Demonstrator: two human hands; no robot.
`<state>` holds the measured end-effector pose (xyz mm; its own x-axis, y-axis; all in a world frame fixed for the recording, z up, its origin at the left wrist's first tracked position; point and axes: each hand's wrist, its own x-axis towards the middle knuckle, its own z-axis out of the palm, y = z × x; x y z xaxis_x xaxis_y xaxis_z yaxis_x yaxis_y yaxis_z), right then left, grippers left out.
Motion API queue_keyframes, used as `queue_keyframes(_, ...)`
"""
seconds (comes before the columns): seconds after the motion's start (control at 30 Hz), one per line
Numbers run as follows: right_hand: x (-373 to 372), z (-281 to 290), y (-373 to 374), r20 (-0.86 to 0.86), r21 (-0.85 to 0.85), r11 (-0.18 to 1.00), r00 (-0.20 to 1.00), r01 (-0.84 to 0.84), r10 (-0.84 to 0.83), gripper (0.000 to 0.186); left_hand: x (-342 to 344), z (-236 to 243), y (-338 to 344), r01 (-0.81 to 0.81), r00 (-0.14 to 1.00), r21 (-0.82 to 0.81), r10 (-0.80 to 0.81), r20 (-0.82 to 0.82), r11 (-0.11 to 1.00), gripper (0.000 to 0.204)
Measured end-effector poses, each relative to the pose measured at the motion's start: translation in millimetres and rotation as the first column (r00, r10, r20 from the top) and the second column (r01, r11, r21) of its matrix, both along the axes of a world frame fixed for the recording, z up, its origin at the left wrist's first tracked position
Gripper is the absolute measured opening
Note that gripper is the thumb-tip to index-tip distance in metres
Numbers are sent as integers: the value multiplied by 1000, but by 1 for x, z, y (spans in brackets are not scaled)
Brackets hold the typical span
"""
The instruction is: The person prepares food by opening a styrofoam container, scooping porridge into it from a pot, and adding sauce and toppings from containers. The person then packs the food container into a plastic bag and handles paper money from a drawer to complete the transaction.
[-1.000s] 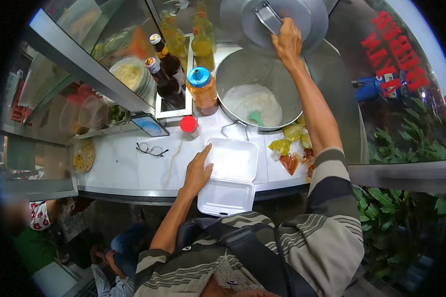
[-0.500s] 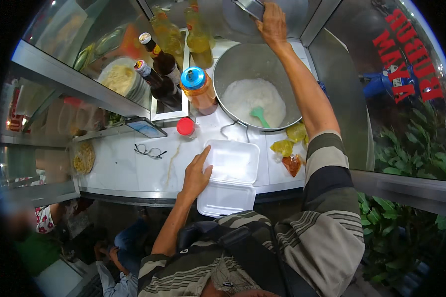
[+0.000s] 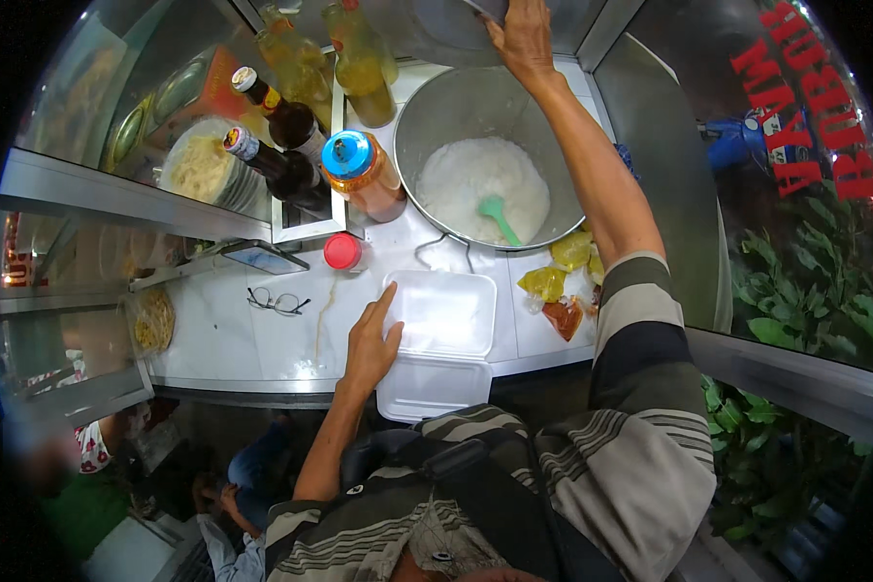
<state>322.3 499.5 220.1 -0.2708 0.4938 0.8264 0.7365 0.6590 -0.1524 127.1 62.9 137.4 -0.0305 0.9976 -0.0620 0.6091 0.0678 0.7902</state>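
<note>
My right hand [image 3: 526,41] is closed on the handle of a large metal pot lid [image 3: 448,23], raised at the far side beyond the pot; the handle is partly cut off by the top edge. Below it stands a big metal pot [image 3: 414,124] with white rice [image 3: 470,173] inside. A green rice paddle [image 3: 497,213] rests on the rice, against the near wall. My left hand [image 3: 367,344] lies open, fingers stretched, with the index fingertip at the left edge of a white foam takeaway box [image 3: 443,308]. That box lies unfolded, one half jutting over the counter's near edge.
Left of the pot are a blue-capped orange bottle [image 3: 367,184], dark bottles [image 3: 299,179] in a metal rack and a red-lidded jar [image 3: 342,252]. Eyeglasses [image 3: 277,302] and a phone [image 3: 264,257] are further left. Yellow bags [image 3: 543,283] and a red-orange bag [image 3: 563,317] lie right.
The view has shifted, so the counter things appear slightly further left. My right hand and the lid are a little higher in the picture. My left hand remains beside the foam box.
</note>
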Motion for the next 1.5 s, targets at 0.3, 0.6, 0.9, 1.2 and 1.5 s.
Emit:
queue_keyframes(0.3, 10, -75, -50, 264, -337, 941, 963, 32, 62, 29, -7, -3, 7, -64, 998, -23, 64, 25, 998, 64)
queue_keyframes(0.6, 4, -234, -116, 658, -692, 357, 346, 627, 669, 31, -19, -11, 15, -70, 998, -47, 70, -3, 996, 65)
queue_keyframes(0.9, 12, -297, -30, 699, -646, 584, 689, 491, 195, 21, -8, -7, 20, -94, 996, -77, 93, -11, 993, 64)
queue_keyframes(1.2, 10, -186, -120, 4, -922, -348, 903, 170, 430, 16, -8, -5, -14, -75, 997, 69, 73, 26, 995, 66)
queue_keyframes(1.5, 37, -19, -265, -367, -930, 58, 928, -363, -64, 21, -17, -44, -45, 13, 999, 247, -1, -49, 969, 66)
